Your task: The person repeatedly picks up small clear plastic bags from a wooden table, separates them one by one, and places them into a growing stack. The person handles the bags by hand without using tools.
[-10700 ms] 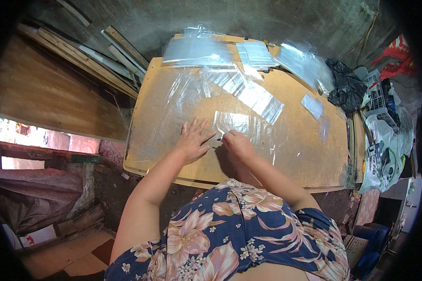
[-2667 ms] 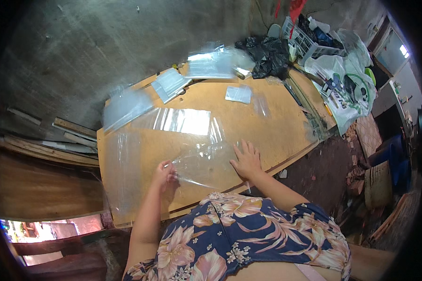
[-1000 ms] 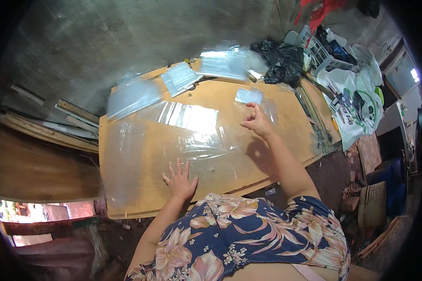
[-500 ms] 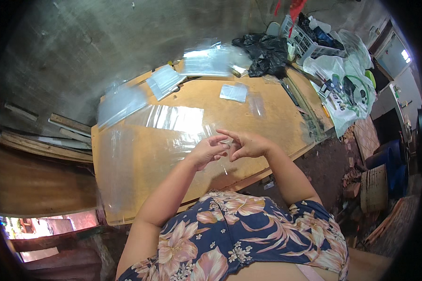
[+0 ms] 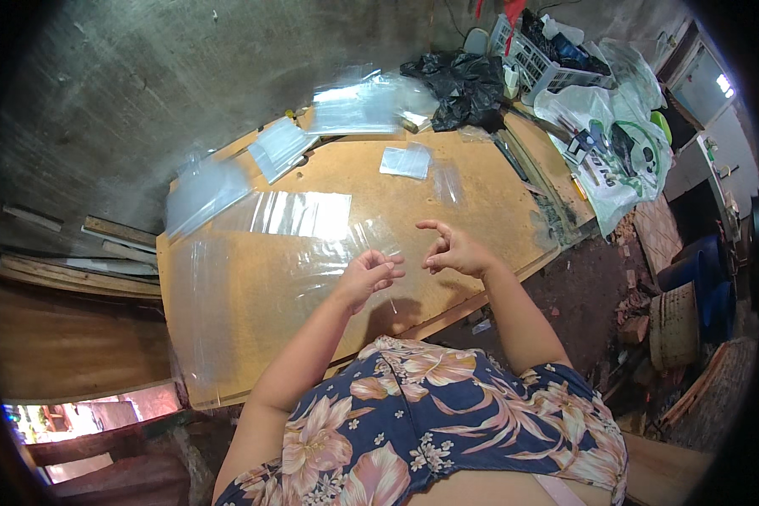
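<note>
Left hand (image 5: 371,280) over the wooden tabletop (image 5: 502,207), fingers curled, whether gripping anything I can't tell! Right hand (image 5: 460,253) just beside it, thumb and forefinger parted! Clear plastic sheet (image 5: 322,255) lies beyond the left; front edge (image 5: 453,314) runs near, open room stretching rightward.

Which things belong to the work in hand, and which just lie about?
Likely in use:
clear film by the left hand
shiny clear sheet
stacked clear sheets
tabletop

Likely lying about:
black bag
plastic crate
white plastic bag
blue containers
</note>
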Motion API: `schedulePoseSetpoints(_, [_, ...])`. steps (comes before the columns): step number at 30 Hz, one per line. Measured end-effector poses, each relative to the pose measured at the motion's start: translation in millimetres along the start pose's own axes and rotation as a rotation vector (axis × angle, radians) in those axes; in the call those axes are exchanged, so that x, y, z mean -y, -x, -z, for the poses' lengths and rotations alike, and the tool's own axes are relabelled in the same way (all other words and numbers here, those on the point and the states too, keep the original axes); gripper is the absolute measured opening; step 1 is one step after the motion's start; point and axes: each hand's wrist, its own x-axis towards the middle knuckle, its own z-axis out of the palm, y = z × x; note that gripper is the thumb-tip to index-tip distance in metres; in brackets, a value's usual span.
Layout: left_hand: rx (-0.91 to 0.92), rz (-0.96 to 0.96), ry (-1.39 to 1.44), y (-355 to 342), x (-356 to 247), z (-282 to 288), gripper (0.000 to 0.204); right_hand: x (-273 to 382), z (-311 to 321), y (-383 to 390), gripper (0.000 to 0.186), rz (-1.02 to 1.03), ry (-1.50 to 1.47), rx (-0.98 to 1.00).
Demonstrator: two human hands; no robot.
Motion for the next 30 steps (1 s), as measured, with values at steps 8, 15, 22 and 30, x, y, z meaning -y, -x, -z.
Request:
schedulePoseSetpoints(8, [-0.216,-0.151,-0.484,-20.2,18.8,6.8,0.013,-44.9,5.9,-12.9,0.047,-0.074,-0.15,-0.197])
schedulePoseSetpoints(15, [-0.341,-0.187,-0.586,-39.3,34.8,20.3,0.014,-67.9,0.8,-22.0,0.041,-0.126,-0.133,-0.302])
schedulePoseSetpoints(22, [-0.48,-0.383,-1.036,-51.7,44.6,22.2,0.017,-90.5,-4.4,-38.5,0.035,-0.134,-0.042,-0.585])
schedulePoseSetpoints(30, [-0.307,-0.596,-1.637,-43.4,46.5,32.1,0.039,-107.1,-4.8,-50.0,0.033,0.006,0.371,-0.691])
